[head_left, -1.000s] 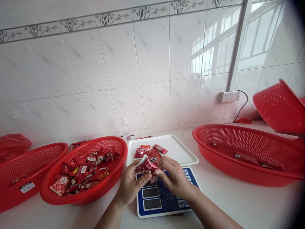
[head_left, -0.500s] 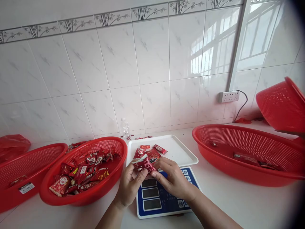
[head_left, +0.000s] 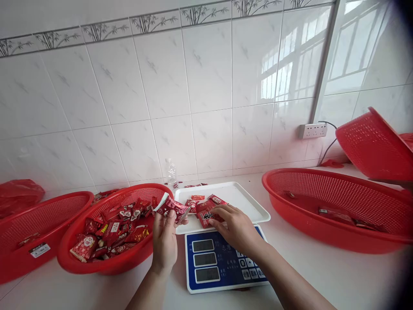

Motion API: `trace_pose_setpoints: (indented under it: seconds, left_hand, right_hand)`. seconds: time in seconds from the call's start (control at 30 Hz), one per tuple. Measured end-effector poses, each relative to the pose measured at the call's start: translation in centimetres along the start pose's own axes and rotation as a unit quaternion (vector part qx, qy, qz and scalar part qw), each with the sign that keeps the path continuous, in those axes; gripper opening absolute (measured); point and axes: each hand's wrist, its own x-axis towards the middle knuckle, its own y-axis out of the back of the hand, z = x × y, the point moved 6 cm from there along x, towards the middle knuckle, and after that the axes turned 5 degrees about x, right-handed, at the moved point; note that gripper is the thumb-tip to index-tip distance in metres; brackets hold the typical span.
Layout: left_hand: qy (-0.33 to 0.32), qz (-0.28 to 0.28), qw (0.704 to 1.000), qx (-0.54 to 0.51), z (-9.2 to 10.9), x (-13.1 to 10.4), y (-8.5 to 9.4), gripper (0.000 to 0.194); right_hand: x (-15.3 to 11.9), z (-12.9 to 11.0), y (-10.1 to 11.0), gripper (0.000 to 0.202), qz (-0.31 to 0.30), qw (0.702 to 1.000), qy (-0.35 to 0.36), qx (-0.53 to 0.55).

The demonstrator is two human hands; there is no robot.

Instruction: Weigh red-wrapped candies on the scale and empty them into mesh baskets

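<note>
Through the head camera I face a white tiled wall point(head_left: 209, 77), glossy enough to show a window reflection point(head_left: 271, 82), above a smooth white counter point(head_left: 300, 275). Red baskets stand either side, probably so both are within reach: the nearer left basket point(head_left: 106, 268) is heaped with packets, the right basket point(head_left: 322, 238) holds a few. Between them sits the scale point(head_left: 226, 267), displays towards me, likely for easy reading, with its white tray point(head_left: 248, 204) behind. My right hand point(head_left: 237, 228) curls over a flat red packet point(head_left: 203, 213) on the tray; whether those fingers pinch it, I cannot tell. My left hand point(head_left: 166, 241) grips a tilted, raised packet point(head_left: 172, 206), thumb in front, presumably to steady the soft wrapper. A small orange-red packet point(head_left: 198, 197) lies beyond.
</note>
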Motion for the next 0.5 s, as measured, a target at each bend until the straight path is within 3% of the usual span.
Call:
trace_pose_setpoints:
  seconds: [0.3, 0.5]
  left_hand:
    - [0.010, -0.018, 0.999, 0.045, -0.2, -0.3, -0.3, 0.029]
    - [0.009, -0.009, 0.997, 0.082, -0.5, -0.2, 0.0, 0.032]
  right_hand:
    - [-0.5, -1.5, -0.9, 0.023, -0.029, 0.997, 0.063, 0.013]
    - [-0.3, -1.4, -0.7, 0.023, -0.017, 0.998, 0.066, -0.003]
